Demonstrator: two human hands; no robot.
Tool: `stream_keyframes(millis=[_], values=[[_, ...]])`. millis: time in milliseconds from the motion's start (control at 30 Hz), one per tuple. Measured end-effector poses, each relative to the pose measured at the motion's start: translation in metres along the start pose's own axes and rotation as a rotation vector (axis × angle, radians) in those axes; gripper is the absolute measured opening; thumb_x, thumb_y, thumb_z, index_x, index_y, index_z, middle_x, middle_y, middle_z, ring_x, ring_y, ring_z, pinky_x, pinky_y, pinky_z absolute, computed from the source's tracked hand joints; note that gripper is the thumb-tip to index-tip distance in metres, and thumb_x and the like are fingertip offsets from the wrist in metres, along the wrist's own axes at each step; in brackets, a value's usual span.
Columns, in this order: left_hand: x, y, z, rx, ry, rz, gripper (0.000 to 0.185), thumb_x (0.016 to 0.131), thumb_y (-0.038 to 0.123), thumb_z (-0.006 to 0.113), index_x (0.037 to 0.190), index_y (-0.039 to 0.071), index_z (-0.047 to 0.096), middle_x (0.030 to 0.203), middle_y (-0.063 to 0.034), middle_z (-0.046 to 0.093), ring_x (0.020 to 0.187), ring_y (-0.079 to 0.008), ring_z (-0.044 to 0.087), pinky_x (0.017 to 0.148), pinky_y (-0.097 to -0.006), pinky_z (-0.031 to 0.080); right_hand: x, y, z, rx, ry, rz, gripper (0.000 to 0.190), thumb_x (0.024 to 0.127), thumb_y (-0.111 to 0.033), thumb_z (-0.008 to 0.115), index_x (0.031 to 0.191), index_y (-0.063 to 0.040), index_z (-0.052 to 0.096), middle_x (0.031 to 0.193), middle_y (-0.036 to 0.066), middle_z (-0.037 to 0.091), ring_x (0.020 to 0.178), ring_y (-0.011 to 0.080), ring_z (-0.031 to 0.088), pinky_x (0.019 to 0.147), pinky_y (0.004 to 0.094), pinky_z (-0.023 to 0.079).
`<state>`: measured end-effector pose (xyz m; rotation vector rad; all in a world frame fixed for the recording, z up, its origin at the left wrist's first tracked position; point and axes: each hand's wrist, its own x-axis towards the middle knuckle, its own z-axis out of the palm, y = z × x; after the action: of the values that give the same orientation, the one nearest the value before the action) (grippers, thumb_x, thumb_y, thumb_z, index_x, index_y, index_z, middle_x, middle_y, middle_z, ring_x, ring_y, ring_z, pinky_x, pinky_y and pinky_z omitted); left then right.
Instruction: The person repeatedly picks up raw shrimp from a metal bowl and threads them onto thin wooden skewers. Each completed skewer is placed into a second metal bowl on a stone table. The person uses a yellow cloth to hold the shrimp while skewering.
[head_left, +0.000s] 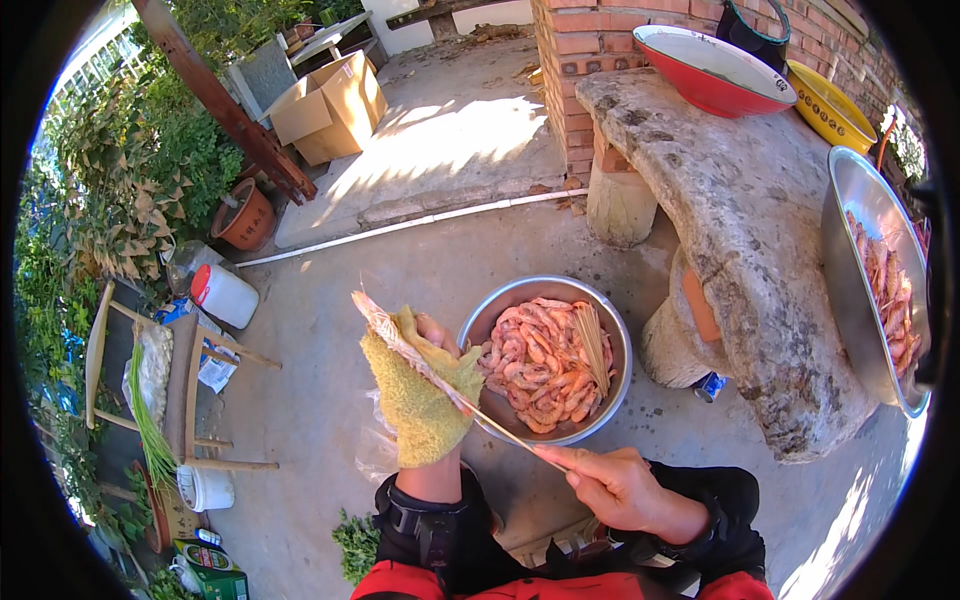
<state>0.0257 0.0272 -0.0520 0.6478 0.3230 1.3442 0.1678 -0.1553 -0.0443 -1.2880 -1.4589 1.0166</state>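
Observation:
My left hand (439, 334) is wrapped around a yellow terry cloth (420, 424). A long pale-pink shrimp (405, 346) lies stretched along the cloth in that grip. My right hand (630, 491) pinches a thin bamboo skewer (508, 433) between thumb and fingers. The skewer's far end meets the shrimp's near end; how deep it runs inside is hidden. Just beyond my hands, a stainless steel basin (551, 283) on the ground holds a heap of pink shrimp (532, 367). A bundle of bamboo skewers (592, 349) rests on the heap's right side.
On my right, a rough stone slab table (720, 217) carries a metal basin (862, 300) of shrimp, a red enamel basin (712, 82) and a yellow one (832, 112). Leftward stand a wooden chair (180, 390) and a white tub (229, 296). A cardboard box (349, 105) sits farther back.

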Motion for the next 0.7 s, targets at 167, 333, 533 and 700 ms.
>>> stream_keyframes(millis=[167, 333, 533, 700], values=[[-0.002, 0.0, 0.001, 0.107, 0.023, 0.05, 0.029, 0.094, 0.043, 0.051, 0.103, 0.015, 0.051, 0.079, -0.0053, 0.046, 0.06, -0.0167, 0.044, 0.051, -0.0267, 0.038, 0.001, -0.005, 0.003, 0.036, 0.033, 0.027, 0.046, 0.083, 0.003, 0.052, 0.128, -0.007, 0.056, 0.062, 0.012, 0.057, 0.05, 0.0192, 0.058, 0.052, 0.0273, 0.045], [-0.003, 0.001, 0.001, 0.219, -0.006, 0.094, 0.031, 0.093, 0.045, 0.051, 0.102, 0.015, 0.051, 0.079, -0.0045, 0.045, 0.062, -0.0165, 0.044, 0.051, -0.0273, 0.038, -0.003, -0.008, 0.003, -0.003, 0.034, 0.017, 0.049, 0.084, 0.003, 0.053, 0.132, -0.007, 0.052, 0.063, 0.014, 0.056, 0.052, 0.0222, 0.058, 0.055, 0.0283, 0.047], [-0.009, 0.003, 0.016, 0.031, 0.055, 0.011, 0.029, 0.094, 0.044, 0.05, 0.095, 0.015, 0.05, 0.079, -0.0025, 0.043, 0.063, -0.0163, 0.041, 0.051, -0.0278, 0.036, -0.005, -0.006, 0.018, 0.004, 0.121, 0.051, 0.031, 0.086, 0.0, 0.054, 0.116, -0.004, 0.061, 0.059, 0.009, 0.054, 0.049, 0.0193, 0.058, 0.048, 0.029, 0.044], [-0.006, 0.0, -0.003, -0.134, -0.123, -0.094, 0.038, 0.095, 0.05, 0.044, 0.097, 0.012, 0.05, 0.088, -0.0032, 0.05, 0.074, -0.0209, 0.051, 0.067, -0.0391, 0.049, -0.003, 0.013, 0.031, -0.066, 0.17, -0.055, 0.016, 0.087, -0.002, 0.056, 0.101, -0.003, 0.063, 0.059, 0.009, 0.055, 0.05, 0.0212, 0.059, 0.048, 0.0305, 0.044]])
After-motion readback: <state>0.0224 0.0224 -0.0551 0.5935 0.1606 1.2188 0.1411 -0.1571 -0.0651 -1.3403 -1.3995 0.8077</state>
